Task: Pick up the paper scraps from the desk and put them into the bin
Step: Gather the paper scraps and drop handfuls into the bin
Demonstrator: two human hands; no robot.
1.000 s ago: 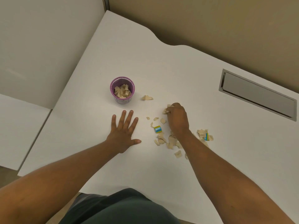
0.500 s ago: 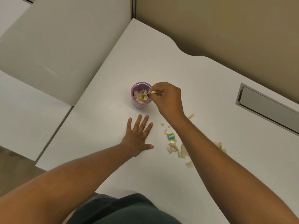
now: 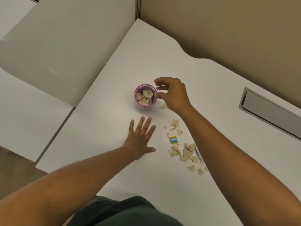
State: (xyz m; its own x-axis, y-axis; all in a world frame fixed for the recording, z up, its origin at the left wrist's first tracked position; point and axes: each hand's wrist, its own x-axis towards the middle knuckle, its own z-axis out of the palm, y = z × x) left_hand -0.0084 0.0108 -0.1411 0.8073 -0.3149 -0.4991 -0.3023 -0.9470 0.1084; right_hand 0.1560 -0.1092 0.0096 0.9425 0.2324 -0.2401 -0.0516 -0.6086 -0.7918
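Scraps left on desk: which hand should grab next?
Right. The right hand is open and free beside the bin, scraps on its side. The left hand lies flat, palm down.

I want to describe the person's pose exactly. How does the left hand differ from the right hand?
The left hand lies flat on the desk, fingers spread; the right hand is raised beside the purple bin, fingers curled apart. The left hand is nearer the body, the right farther. Both are bare and hold nothing.

The right forearm [image 3: 228,154] hides part of the scrap pile [image 3: 187,152] right of centre, and the metal hatch [image 3: 268,111] runs off the right edge.
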